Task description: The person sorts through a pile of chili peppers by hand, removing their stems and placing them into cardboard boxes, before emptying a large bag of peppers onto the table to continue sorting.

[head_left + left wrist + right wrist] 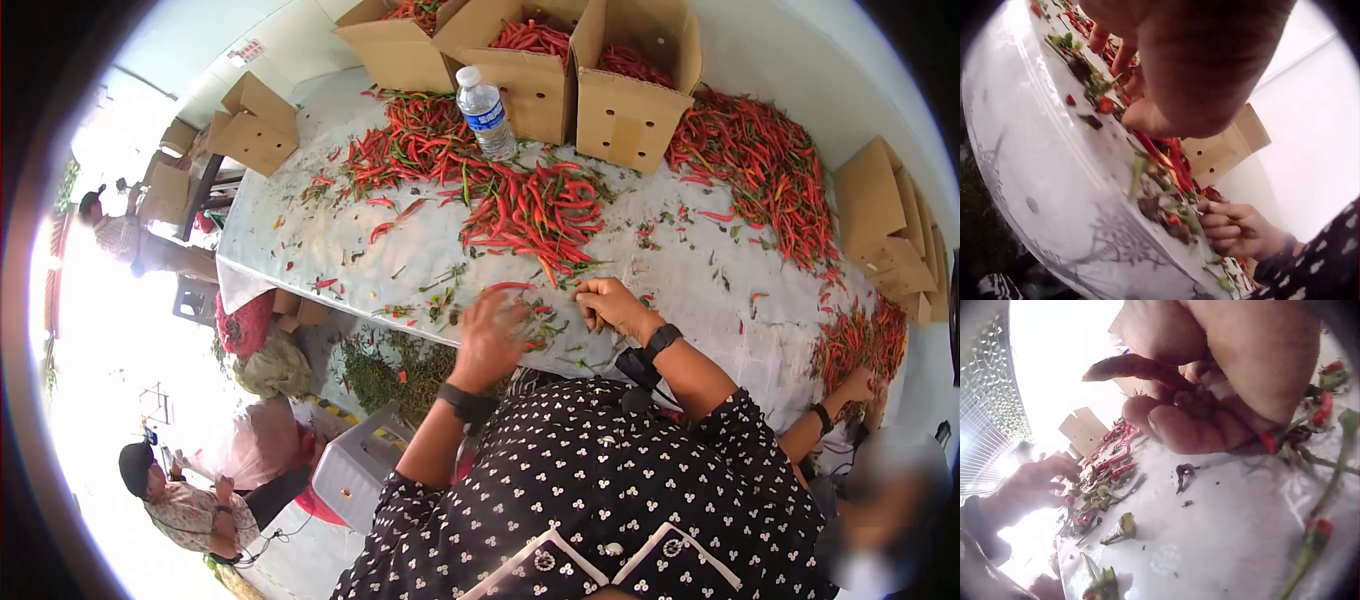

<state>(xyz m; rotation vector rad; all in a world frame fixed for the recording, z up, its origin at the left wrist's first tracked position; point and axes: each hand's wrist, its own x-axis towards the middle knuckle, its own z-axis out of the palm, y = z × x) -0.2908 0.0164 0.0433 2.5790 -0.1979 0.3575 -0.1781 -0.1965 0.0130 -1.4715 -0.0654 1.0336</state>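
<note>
Right fingers (1185, 432) around a chili (1138, 367) (left fingers (1124, 56) apart)

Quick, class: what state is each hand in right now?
Left hand: open, nothing visibly held.
Right hand: closed, holding a red chili.

Your head view blows out white at left, its edges bowed and black; your left hand (490, 338) is blurred; your wrist views look soft, the right hazed by glare.
</note>
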